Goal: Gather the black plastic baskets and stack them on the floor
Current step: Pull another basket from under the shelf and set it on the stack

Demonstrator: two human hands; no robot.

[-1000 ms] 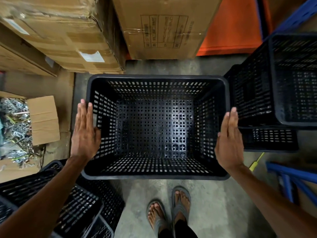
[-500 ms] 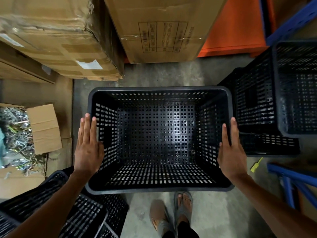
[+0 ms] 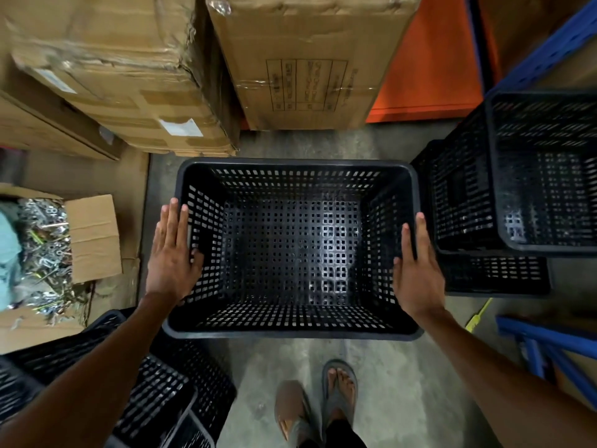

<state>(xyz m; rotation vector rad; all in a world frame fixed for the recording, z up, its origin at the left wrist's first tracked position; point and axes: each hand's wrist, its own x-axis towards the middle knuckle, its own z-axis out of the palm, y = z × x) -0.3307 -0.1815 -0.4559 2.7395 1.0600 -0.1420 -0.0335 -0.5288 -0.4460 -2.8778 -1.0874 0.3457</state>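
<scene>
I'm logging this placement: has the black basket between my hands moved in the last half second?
Yes. The black basket shifted forward: its far rim now sits closer to the bottom edge of the cardboard box ahead.

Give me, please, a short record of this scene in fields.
basket: black, empty, upright, between both hands
left hand: flat against basket's left side, fingers straight
right hand: flat against basket's right side, fingers straight
other baskets: stacked at right; more at lower left
boxes: cardboard, beyond the basket
open box: at left, full of metal parts
floor: concrete; sandalled feet below basket
</scene>
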